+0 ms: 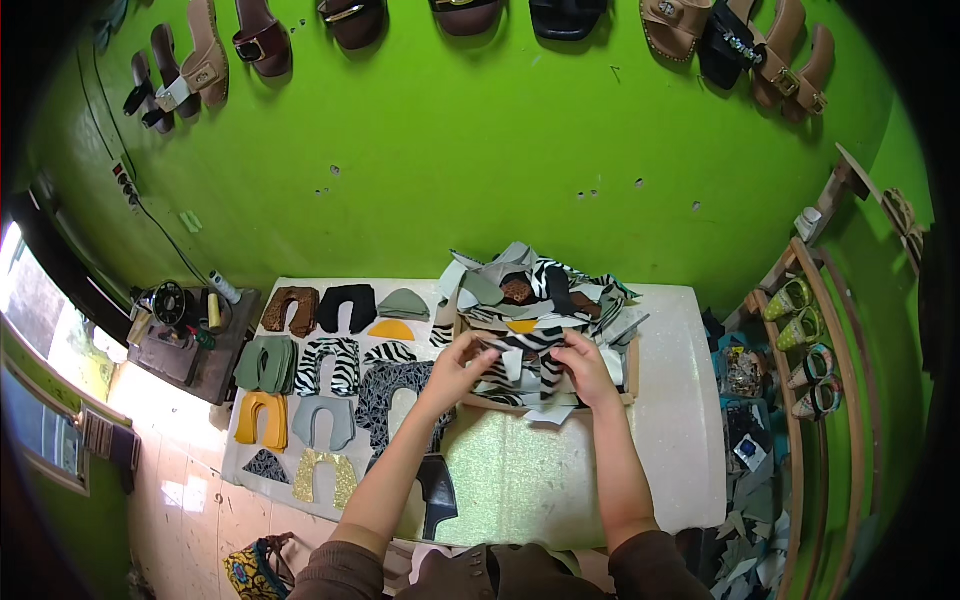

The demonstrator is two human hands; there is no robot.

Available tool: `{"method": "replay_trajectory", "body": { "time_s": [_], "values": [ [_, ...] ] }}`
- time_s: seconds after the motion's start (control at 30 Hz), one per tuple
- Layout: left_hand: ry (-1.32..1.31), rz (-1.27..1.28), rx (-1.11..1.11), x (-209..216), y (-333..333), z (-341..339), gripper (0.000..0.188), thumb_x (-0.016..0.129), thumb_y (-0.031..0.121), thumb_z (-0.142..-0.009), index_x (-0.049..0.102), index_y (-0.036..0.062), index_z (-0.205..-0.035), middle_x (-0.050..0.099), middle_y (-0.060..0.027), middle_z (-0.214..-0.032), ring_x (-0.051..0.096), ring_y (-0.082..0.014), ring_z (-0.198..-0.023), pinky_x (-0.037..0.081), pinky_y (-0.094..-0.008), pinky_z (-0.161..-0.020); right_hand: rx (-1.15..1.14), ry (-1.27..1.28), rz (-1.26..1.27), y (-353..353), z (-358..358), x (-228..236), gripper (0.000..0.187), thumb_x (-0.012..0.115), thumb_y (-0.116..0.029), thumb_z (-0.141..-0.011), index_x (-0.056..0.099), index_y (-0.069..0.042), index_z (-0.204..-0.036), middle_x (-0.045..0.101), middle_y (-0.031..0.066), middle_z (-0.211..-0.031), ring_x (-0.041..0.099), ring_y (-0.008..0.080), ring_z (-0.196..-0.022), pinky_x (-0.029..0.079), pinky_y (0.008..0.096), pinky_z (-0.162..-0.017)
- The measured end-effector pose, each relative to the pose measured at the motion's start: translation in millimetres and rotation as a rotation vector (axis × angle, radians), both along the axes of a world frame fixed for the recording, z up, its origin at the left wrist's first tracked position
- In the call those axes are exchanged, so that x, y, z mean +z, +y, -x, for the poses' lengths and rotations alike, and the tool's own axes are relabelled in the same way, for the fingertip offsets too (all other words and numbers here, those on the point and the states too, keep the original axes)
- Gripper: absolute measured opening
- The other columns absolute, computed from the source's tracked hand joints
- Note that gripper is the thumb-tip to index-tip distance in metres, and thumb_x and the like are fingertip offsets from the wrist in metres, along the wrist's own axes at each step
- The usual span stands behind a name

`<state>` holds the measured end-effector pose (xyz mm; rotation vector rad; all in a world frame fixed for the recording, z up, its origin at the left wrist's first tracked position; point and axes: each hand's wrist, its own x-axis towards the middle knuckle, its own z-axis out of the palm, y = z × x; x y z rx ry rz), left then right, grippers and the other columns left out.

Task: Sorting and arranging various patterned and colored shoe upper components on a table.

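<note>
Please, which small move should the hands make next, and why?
Probably carry the zebra-print piece left, toward the zebra-print U-shapes: the left hand and right hand seem to grip it above the scrap box, and those share its pattern.

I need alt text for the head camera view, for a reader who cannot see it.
A person's left hand and right hand hold a zebra-striped piece over a box heaped with scraps on a pale table. Curved cut pieces lie to the left, and sandals line the green wall behind.
</note>
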<state>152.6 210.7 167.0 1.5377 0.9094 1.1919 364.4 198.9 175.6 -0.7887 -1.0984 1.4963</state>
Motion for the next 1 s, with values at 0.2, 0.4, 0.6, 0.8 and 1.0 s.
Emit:
{"method": "replay_trajectory", "body": {
  "time_s": [0.2,0.4,0.6,0.8,1.0],
  "values": [
    [-0.065,0.112,0.162,4.0,5.3,-0.2,0.017,0.063,0.017,-0.082,0.056,0.0011,-0.086,0.049,0.0051,-0.068,0.04,-0.0023,-0.061,0.033,-0.0181,-0.053,-0.166,-0.14,-0.075,7.1,4.3,6.6,0.018,0.062,-0.016,-0.082,0.059,0.001,-0.084,0.056,-0.0031,-0.075,0.045,0.0044,-0.067,0.037,0.02,-0.061],
    [0.021,-0.071,0.409,-10.4,16.9,-0.7,0.018,0.063,0.017,-0.08,0.054,0.0011,-0.078,0.043,0.004,-0.061,0.033,-0.0038,-0.057,0.028,-0.0198,-0.049,-0.48,-0.641,-0.384,16.5,27.7,9.9,0.031,0.064,-0.018,-0.08,0.051,0.006,-0.066,0.039,0.0032,-0.054,0.035,0.0104,-0.052,0.031,0.0255,-0.049],
    [-0.51,0.334,0.215,-5.6,19.5,2.7,0.014,0.045,0.01,-0.091,0.045,0.0004,-0.101,0.057,-0.0088,-0.088,0.055,-0.0122,-0.075,0.046,-0.0245,-0.067,-0.33,-0.572,-0.182,28.6,20.6,-19.4,0.026,0.057,-0.025,-0.085,0.061,0.001,-0.084,0.055,0.0032,-0.062,0.043,0.0103,-0.054,0.037,0.0238,-0.052],
    [-0.577,0.309,0.201,-12.9,24.4,28.6,0.02,0.037,0.013,-0.094,0.037,0.0024,-0.112,0.055,-0.0137,-0.101,0.059,-0.0175,-0.082,0.049,-0.0271,-0.072,-0.226,-1.143,-0.192,24.9,9.6,-60.6,0.025,0.05,-0.018,-0.084,0.06,-0.004,-0.102,0.063,0.0167,-0.086,0.06,0.03,-0.079,0.047,0.0363,-0.071],
    [-0.536,0.255,0.237,-21.7,24.2,28.6,0.023,0.035,0.012,-0.094,0.035,0.0035,-0.116,0.055,-0.0165,-0.106,0.059,-0.0201,-0.085,0.048,-0.0297,-0.077,-0.106,-1.151,0.163,37.2,27.6,-103.7,0.031,0.056,-0.031,-0.081,0.058,-0.001,-0.088,0.062,0.0107,-0.075,0.059,0.024,-0.065,0.046,0.0314,-0.062]
  ]
}}
